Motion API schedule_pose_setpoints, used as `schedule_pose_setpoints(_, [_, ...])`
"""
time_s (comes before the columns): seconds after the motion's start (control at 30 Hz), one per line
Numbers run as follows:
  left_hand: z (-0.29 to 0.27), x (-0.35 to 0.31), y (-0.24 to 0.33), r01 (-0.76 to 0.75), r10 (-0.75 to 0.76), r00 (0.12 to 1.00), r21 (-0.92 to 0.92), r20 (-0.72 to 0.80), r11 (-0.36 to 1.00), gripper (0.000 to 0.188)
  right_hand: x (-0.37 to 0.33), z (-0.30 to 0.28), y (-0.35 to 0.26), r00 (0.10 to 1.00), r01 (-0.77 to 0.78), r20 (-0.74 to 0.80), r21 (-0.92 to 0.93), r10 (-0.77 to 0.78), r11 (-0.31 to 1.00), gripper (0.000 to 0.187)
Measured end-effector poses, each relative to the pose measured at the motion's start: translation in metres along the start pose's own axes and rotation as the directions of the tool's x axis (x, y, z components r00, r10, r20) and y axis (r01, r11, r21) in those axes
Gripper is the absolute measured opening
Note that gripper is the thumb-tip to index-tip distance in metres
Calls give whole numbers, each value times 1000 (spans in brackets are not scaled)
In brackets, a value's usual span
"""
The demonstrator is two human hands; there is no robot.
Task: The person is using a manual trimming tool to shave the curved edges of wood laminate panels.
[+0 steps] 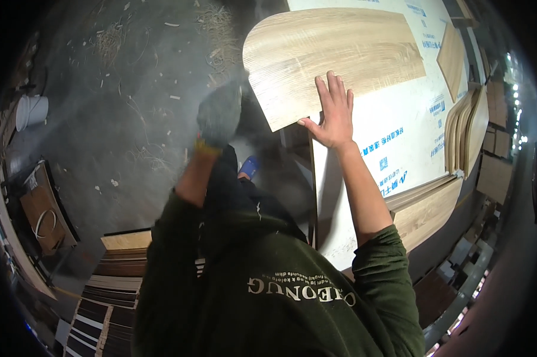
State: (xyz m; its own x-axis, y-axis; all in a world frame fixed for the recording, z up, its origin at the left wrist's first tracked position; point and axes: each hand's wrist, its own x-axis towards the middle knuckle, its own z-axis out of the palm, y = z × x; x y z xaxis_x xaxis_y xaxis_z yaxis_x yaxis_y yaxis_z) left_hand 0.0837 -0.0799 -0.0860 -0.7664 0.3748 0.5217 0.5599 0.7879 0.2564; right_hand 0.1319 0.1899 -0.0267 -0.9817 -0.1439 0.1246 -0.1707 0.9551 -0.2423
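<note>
A wood-grain panel (334,50) with a rounded left end lies on a white sheet with blue print (369,143). Its left end sticks out past the sheet's edge. My bare right hand (335,113) rests flat on the panel's near edge, fingers stretched out and thumb spread to the side. To the left, my left hand (219,113) wears a dark glove with a yellow cuff and hovers over the floor, close to the panel's rounded end. Motion smears its fingers, so whether it holds anything is hidden.
Curved wood-grain panels (462,134) stand stacked on the sheet's right side, near another stack (426,217). A white bucket (31,112) stands far left. Shavings (218,30) litter the grey floor. Several boards (110,291) are piled at the lower left.
</note>
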Motion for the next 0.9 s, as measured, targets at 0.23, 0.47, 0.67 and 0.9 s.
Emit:
schedule_pose_setpoints(0.23, [5,-3,58,135,-143,970,-55,-199,989,29,-4,3,3,1000,-27,-3,-2,27,1000,103])
schedule_pose_setpoints(0.47, [-38,-85,133,172,-18,910,-336,415,926,27,-5,4,5,999,-37,8,-18,37,999,104])
schedule_pose_setpoints(0.67, [-9,-22,52,211,-207,975,-45,82,976,17,3,1,-3,1000,-2,-11,6,2,1000,102])
schedule_pose_setpoints(0.9, [-53,-87,119,-8,271,863,-523,427,852,40,-6,-3,2,1000,-6,6,0,6,1000,103])
